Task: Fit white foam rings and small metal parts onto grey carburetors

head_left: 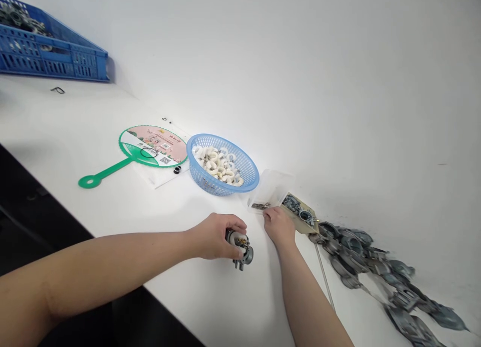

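Note:
My left hand (217, 236) is wrapped round a grey metal carburetor (246, 256), held tilted above the white table, with a white part and brass-coloured pieces showing in its open side. My right hand (280, 226) is at the near edge of a clear plastic box (276, 184), its fingers curled together and the tips partly hidden. Thin metal pins (260, 205) lie in that box, close to those fingertips. Directly beyond the right hand stands a cream-coloured box (310, 221) of small metal parts.
A blue basket (251, 179) holds white ring-shaped floats (218, 166). Left of it lies a green-handled fan (108, 172) with a black ring on it. More grey carburetor bodies (353, 251) are heaped at the right. A blue crate (86, 63) of metal parts stands far left, against the wall.

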Tool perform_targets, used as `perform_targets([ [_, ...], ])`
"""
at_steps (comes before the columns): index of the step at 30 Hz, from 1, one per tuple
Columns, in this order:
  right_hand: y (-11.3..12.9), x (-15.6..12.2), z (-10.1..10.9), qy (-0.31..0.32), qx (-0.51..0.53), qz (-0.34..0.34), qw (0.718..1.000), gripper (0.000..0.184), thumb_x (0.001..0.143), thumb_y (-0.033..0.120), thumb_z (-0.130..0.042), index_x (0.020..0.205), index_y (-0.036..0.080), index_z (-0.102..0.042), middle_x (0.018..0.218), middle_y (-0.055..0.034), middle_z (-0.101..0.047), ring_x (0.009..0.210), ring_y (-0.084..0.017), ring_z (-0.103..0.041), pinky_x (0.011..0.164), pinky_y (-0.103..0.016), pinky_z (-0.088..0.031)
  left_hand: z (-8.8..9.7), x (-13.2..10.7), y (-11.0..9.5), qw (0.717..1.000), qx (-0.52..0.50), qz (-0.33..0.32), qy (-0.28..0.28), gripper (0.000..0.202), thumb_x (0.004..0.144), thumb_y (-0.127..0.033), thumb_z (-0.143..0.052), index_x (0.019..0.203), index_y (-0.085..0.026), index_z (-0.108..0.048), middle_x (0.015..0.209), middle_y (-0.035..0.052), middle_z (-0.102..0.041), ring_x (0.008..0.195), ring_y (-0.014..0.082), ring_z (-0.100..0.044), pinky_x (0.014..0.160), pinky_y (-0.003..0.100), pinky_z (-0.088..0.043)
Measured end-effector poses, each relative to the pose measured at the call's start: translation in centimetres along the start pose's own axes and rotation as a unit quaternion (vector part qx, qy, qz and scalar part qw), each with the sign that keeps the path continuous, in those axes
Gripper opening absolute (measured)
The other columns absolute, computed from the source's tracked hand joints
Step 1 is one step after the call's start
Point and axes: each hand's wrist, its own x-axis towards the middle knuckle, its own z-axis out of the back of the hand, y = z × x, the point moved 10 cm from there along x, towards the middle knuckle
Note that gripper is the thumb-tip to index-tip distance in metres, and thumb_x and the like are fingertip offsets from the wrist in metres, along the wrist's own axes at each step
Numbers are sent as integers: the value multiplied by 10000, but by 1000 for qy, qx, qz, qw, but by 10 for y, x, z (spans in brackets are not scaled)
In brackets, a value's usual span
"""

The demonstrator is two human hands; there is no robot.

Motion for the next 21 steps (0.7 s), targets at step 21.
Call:
perform_targets([
  [21,44,-172,81,-177,441,-258,841,184,682,339,-687,783,185,-687,778,-58,-689,715,-194,-624,670,-333,-518,2,-4,-1,1000,13,-10,3,558,577,-244,-748,1108,-170,-594,1135,86,-648,977,218,-619,822,299,-505],
])
